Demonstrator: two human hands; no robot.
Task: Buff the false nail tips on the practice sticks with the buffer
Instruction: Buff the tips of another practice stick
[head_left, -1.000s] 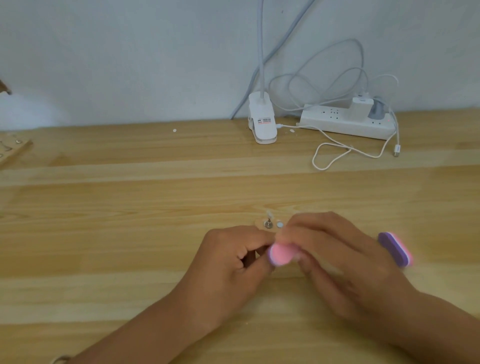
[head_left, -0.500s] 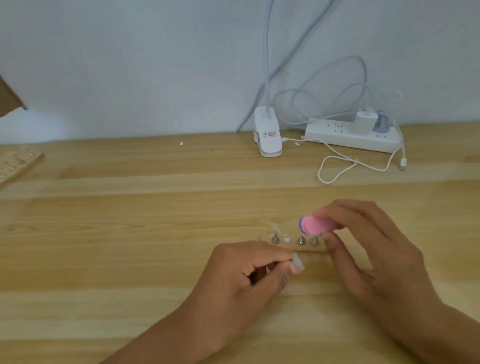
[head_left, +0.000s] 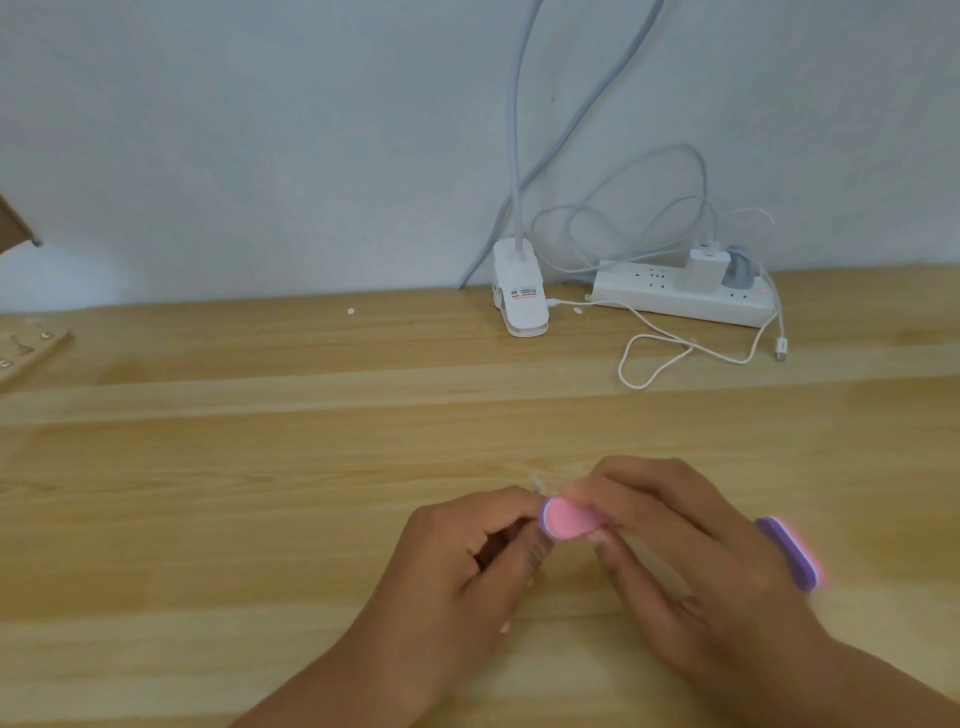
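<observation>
Buffing contact.
I see right hand (head_left: 691, 561) fingers grasping the pink-purple oblong buffer (head_left: 569, 519); left hand (head_left: 467, 566) fingers pinch a blurred clear nail tip (head_left: 537, 486).

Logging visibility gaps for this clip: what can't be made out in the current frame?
Head view only.
- nail tip: hidden behind the pink end of the buffer and the curled fingers of the left hand.
- buffer middle: covered by the right hand; its purple end is blurred.
- wooden board: cut off by the left frame edge.
- lamp clip label: too small to read.
</observation>
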